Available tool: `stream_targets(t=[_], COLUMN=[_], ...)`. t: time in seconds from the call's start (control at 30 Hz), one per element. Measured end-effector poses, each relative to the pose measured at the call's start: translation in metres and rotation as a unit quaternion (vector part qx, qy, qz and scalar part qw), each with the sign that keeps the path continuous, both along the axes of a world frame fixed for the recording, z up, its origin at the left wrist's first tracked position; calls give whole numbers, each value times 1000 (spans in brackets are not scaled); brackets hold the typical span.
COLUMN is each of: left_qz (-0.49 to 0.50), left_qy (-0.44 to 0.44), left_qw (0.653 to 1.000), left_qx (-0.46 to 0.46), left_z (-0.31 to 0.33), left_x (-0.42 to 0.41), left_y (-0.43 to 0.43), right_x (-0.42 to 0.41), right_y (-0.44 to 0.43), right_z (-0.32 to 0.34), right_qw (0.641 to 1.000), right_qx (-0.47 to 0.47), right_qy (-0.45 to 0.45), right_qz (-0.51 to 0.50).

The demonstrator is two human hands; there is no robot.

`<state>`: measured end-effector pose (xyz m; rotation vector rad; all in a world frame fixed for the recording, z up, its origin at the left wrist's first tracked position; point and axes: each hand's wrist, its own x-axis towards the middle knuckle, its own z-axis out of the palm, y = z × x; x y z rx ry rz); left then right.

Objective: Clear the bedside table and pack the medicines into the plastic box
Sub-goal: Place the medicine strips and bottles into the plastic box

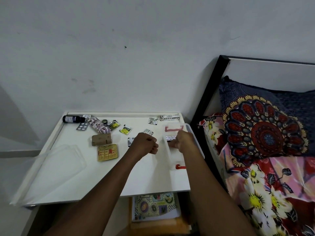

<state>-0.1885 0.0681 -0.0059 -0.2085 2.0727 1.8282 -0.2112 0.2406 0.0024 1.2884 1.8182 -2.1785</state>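
A clear plastic box (168,155) with red handles stands at the right edge of the white bedside table (119,176). My right hand (183,140) is over the box, fingers pinched on a silver blister strip (170,138) held inside it. My left hand (145,144) hovers just left of the box as a closed fist with nothing showing in it. Loose medicines lie across the back of the table: a dark bottle (73,119), a blister strip (82,126), a wrapped roll (99,127), yellow sachets (125,129), a brown packet (101,139) and a gold blister pack (107,152).
The box's clear lid (64,160) lies at the table's front left. A long carton (170,118) and a sachet (152,120) sit at the back right. A bed with a patterned pillow (265,132) adjoins the table on the right. Books (155,206) lie on the shelf below.
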Motion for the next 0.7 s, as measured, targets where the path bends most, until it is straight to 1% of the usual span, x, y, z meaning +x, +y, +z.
stream_targets(t=[0.1,0.13,0.17,0.23,0.27,0.37,0.43,0.47,0.53,0.57,0.6,0.63,0.67,0.7], left_qz=[6,13,24,59,78,126,156,168,177,173,169,166,162,160], left_qy=[5,11,17,28,32,43,48,50,53,54,51,47,44,42], left_qw=[1000,1000,999,998,996,991,986,984,983,983,984,985,986,986], left_qx=[16,15,15,17,17,21,20,17,7,2,-2,-6,-11,-19], left_z=[6,8,11,15,16,17,15,13,10,7,5,3,1,-1], left_x=[-5,-7,-10,-17,-19,-25,-27,-28,-28,-28,-27,-27,-27,-28], left_y=[-13,-20,-26,-44,-53,-78,-91,-98,-109,-112,-115,-120,-123,-127], right_x=[1,2,3,1,0,-4,-5,-6,-7,-8,-11,-13,-13,-14], right_y=[1,0,-1,-8,-15,-53,-81,-94,-114,-118,-119,-119,-117,-118], right_z=[3,6,11,22,27,26,9,-3,-29,-42,-51,-58,-61,-61], right_qw=[1000,999,994,963,945,902,857,828,747,701,660,628,605,596], right_qx=[11,42,101,252,302,358,416,448,496,531,572,612,644,662], right_qy=[20,34,48,91,123,221,249,234,180,150,122,99,81,74], right_qz=[6,8,12,29,38,97,176,244,404,452,471,469,460,448])
